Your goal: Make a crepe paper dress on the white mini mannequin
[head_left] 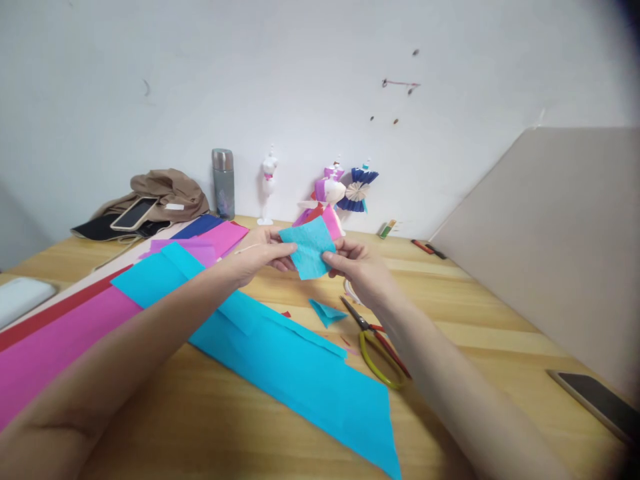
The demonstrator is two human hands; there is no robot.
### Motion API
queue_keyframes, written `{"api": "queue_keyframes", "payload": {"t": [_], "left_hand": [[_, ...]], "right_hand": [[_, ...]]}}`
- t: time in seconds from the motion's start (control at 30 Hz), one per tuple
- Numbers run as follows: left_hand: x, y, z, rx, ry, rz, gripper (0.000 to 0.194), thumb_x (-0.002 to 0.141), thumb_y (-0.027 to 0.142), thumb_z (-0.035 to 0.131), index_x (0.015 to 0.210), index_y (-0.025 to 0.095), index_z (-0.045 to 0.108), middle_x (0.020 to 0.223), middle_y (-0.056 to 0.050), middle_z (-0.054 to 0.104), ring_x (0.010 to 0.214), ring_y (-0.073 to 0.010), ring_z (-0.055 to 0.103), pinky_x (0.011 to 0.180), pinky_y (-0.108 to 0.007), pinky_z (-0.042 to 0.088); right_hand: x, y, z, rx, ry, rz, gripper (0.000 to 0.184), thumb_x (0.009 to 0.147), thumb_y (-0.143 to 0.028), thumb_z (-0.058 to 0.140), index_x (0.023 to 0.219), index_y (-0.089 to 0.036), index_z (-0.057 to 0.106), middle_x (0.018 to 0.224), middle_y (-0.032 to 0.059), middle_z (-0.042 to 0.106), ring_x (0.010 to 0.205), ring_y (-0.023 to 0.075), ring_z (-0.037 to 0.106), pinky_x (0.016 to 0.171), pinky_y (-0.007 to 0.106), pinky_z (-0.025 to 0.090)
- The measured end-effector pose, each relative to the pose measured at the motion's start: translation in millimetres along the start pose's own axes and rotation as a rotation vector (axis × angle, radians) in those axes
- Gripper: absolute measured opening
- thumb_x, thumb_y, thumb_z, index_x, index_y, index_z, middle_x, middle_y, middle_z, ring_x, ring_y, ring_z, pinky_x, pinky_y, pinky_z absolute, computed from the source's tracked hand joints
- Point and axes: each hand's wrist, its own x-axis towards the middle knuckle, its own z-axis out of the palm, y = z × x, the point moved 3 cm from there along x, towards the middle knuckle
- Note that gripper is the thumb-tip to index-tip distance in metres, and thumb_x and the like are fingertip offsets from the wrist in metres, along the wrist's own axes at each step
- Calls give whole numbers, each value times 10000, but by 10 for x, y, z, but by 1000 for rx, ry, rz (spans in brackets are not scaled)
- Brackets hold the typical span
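A small, slightly creased square of blue crepe paper (pixel 311 247) is stretched between both hands above the table. My left hand (pixel 267 250) pinches its left edge, thumb in front. On the opposite side, my right hand (pixel 357 262) grips the lower right edge between thumb and fingers. Below lies a folded blue paper scrap (pixel 327 313). Scissors (pixel 375 340) with yellow-green and red handles rest under my right forearm, blades pointing away. A long blue crepe paper sheet (pixel 300 373) runs diagonally across the table, partly hidden by my left forearm.
Pink paper (pixel 65 340) and other coloured sheets cover the left side. At the back stand a grey flask (pixel 223 185), a white mannequin figure (pixel 269 183) and two paper-dressed figures (pixel 330 190). A phone (pixel 597 400) lies at the right edge. A wall closes off the back.
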Motion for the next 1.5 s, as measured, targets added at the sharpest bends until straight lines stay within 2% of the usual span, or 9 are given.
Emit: {"api": "queue_keyframes", "payload": {"t": [0.13,0.27,0.43,0.6,0.8,1.03,1.2,1.3,1.5], "left_hand": [[-10,63,-7,97,38,13,221,719,311,757,799,122,674,587,-36,699,525,-139,655,556,-239,531],[-32,112,-3,173,18,46,204,713,291,767,797,124,685,595,-17,691,546,-126,647,572,-229,530],[-44,89,35,76,-30,78,405,663,415,840,919,122,726,802,-62,767,739,-175,718,676,-261,563],[-25,13,56,71,-53,26,401,629,442,859,776,101,708,644,-56,710,569,-148,651,581,-255,526],[-32,46,6,51,-46,67,473,661,474,854,929,107,725,696,-50,722,593,-143,649,597,-256,527],[-46,83,-10,51,-19,105,404,704,507,815,726,139,650,600,-26,674,552,-129,629,590,-250,526],[-43,92,1,44,-49,102,417,639,426,863,882,118,725,741,-54,733,663,-150,664,633,-253,526],[-44,93,2,33,-62,102,482,640,420,862,989,111,736,812,-66,743,695,-162,671,636,-261,525],[-69,134,11,18,-74,145,410,666,378,842,959,114,728,801,-58,725,736,-168,669,665,-266,524]], "right_hand": [[-7,15,-9,8,-8,5,355,579,-453,879,678,-188,666,575,-21,625,523,103,533,528,252,429],[-5,6,-2,-21,40,-30,357,589,-460,873,645,-198,637,553,-29,595,520,110,522,534,261,435],[-22,-1,19,-26,46,-19,360,594,-476,861,658,-205,633,579,-20,616,526,120,542,536,273,443],[-50,-34,24,-4,53,-22,326,584,-429,867,668,-206,644,574,-28,619,524,117,554,536,264,456],[-44,-41,26,46,35,-17,305,575,-403,864,694,-199,671,572,-25,640,510,112,562,515,253,460],[-43,-33,6,33,29,-34,277,598,-402,860,684,-207,684,571,-13,645,519,121,563,531,264,462],[-60,-15,18,59,1,-25,300,619,-436,858,791,-224,734,640,-3,680,574,145,600,575,288,492],[-66,-11,35,101,-2,-1,314,592,-446,875,758,-220,734,647,1,693,580,145,608,571,283,497],[-75,-42,66,223,11,29,332,557,-411,905,776,-220,745,685,-7,705,613,134,625,631,280,529]]}}
